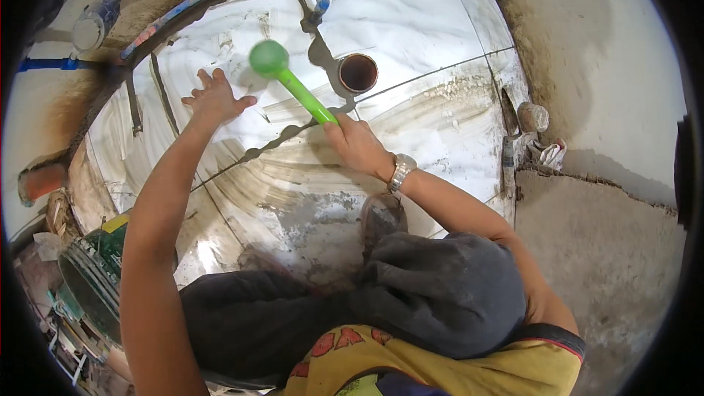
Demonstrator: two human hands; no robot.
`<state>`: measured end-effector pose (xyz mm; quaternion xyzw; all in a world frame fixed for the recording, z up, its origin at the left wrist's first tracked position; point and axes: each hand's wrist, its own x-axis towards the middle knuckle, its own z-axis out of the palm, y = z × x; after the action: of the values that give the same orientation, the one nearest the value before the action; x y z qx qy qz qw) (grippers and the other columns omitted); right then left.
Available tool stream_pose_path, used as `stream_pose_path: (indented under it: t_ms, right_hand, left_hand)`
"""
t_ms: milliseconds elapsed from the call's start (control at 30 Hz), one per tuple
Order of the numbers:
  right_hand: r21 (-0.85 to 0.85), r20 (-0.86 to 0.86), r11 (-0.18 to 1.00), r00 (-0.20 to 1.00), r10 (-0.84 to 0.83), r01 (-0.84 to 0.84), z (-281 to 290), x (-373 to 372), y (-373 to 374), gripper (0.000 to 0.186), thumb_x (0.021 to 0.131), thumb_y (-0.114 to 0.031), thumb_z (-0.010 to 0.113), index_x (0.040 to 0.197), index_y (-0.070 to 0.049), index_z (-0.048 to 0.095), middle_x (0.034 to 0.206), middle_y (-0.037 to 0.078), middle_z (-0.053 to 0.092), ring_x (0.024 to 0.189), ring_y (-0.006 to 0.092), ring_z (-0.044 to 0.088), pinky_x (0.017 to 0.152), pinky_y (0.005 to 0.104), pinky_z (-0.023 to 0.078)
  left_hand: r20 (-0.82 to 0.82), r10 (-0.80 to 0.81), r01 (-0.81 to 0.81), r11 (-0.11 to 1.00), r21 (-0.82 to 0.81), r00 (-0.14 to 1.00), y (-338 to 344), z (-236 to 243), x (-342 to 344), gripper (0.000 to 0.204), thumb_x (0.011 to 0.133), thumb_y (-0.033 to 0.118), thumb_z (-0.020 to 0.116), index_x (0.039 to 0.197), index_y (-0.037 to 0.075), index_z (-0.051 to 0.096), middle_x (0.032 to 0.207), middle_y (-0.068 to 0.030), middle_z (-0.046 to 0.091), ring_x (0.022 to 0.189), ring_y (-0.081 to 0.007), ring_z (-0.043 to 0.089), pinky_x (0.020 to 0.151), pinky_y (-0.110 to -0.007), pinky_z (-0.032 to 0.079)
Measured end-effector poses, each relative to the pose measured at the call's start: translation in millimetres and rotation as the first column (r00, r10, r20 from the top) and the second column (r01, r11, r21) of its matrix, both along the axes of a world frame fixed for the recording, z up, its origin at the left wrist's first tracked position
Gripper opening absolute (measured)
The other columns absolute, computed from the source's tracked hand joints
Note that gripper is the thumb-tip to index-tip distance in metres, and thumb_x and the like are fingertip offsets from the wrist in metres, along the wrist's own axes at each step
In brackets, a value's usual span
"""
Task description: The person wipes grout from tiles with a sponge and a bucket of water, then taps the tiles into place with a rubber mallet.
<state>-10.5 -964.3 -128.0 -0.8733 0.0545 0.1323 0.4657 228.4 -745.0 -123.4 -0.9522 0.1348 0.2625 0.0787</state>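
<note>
My right hand [350, 143] grips the green handle of a mallet [301, 92], whose round, paler green head [268, 59] is over the white tiles, left of a dark round pipe opening [358, 73]. My left hand [215, 99] is spread open on or just above a white tile [202, 51], left of the mallet head, with nothing in its fingers. Dark grout smears and streaks of grime mark the tiles, with irregular dark patches along some of the joints.
Blue pipes [44, 64] and a grey fitting [94, 26] run along the back-left wall. A green bucket [88, 279] with other items stands at lower left. Crumpled debris [550, 154] lies by the right wall, above rough concrete [594, 249]. My bent knees and feet are below.
</note>
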Motion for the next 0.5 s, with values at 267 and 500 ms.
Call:
stream_pose_path:
  t_ms: [267, 500]
  right_hand:
    - [0.135, 0.004, 0.988, 0.997, -0.071, 0.070, 42, 12, 12, 0.036, 0.105, -0.036, 0.049, 0.123, -0.004, 0.054, 0.078, 0.022, 0.068, 0.074, 0.0425, 0.068, 0.066, 0.0501, 0.053]
    - [0.015, 0.057, 0.998, 0.996, -0.066, 0.066, 1, -6, 9, 0.038, 0.105, -0.037, 0.050, 0.120, -0.003, 0.056, 0.075, 0.021, 0.066, 0.069, 0.0422, 0.065, 0.065, 0.0510, 0.052]
  left_hand:
    - [0.012, -0.017, 0.017, 1.000, 0.005, 1.000, 14, -2, 2, 0.120, 0.075, 0.068, 0.077, 0.156, -0.004, 0.024, 0.165, -0.0360, 0.013, 0.136, -0.0632, 0.041, 0.106, -0.081, 0.025]
    - [-0.015, 0.020, -0.019, 1.000, 0.023, 1.000, 6, 0, 0, 0.118, 0.075, 0.069, 0.078, 0.155, -0.002, 0.027, 0.167, -0.0334, 0.012, 0.138, -0.0590, 0.041, 0.109, -0.078, 0.022]
